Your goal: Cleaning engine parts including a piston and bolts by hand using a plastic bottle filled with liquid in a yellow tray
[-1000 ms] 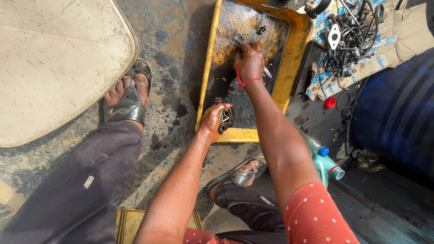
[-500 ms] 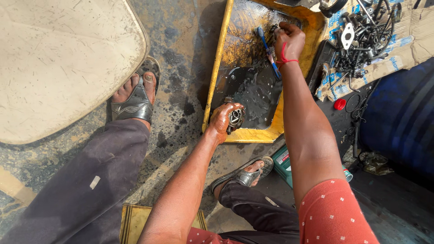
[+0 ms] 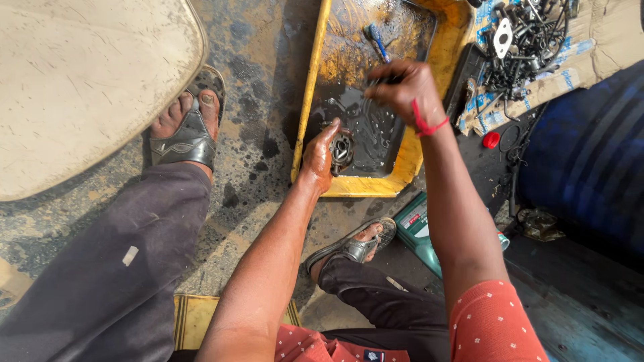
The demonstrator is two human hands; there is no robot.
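Oil-stained concrete floor (image 3: 261,134), outdoors, sunlit. Yellow tray (image 3: 314,100) with dark oily liquid sits far centre. Left hand (image 3: 318,157) at the tray's near edge, fingers clamped around a small round metal part (image 3: 342,151) held just over the liquid. Right hand (image 3: 406,84) above the tray's middle, red thread on the wrist, fingers pinched together on a thin dark tool; its tip is hard to make out. Blue-handled brush (image 3: 377,41) lies in the tray's far end. Pile of black metal parts on cardboard (image 3: 530,33) far right. Green bottle (image 3: 419,231) near right, beside a sandalled foot (image 3: 355,248).
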